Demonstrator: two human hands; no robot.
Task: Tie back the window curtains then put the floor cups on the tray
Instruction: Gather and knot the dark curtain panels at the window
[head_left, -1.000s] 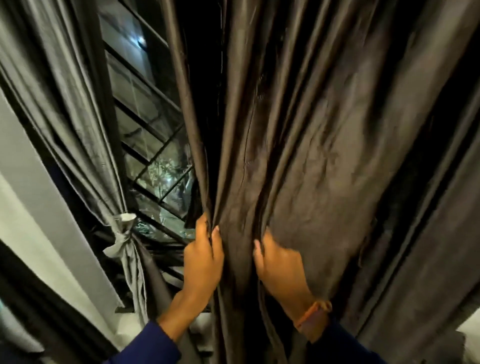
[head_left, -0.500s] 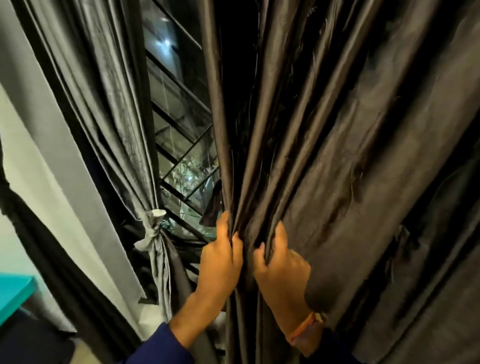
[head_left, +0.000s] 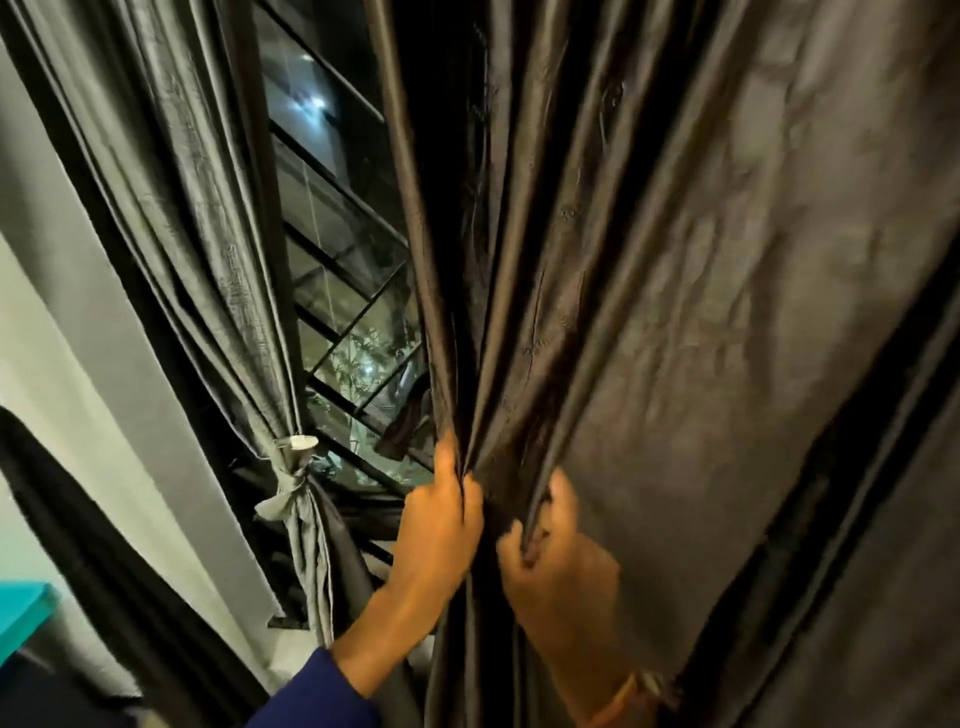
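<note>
both hands, left hand (head_left: 439, 525) and right hand (head_left: 561, 577), bunch the dark curtain (head_left: 649, 312).

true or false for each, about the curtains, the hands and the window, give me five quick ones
1. Both hands grip folds of the dark curtain. True: the left hand and the right hand each bunch its fabric.
2. The grey curtain on the left hangs loose. False: it is already gathered and knotted with a tie.
3. Window bars show between the two curtains. True.
4. The dark curtain is already tied back. False: no tie is seen on it; the hands are only gathering it.
5. Cups and a tray stand by the window. False: neither is in view.
</note>
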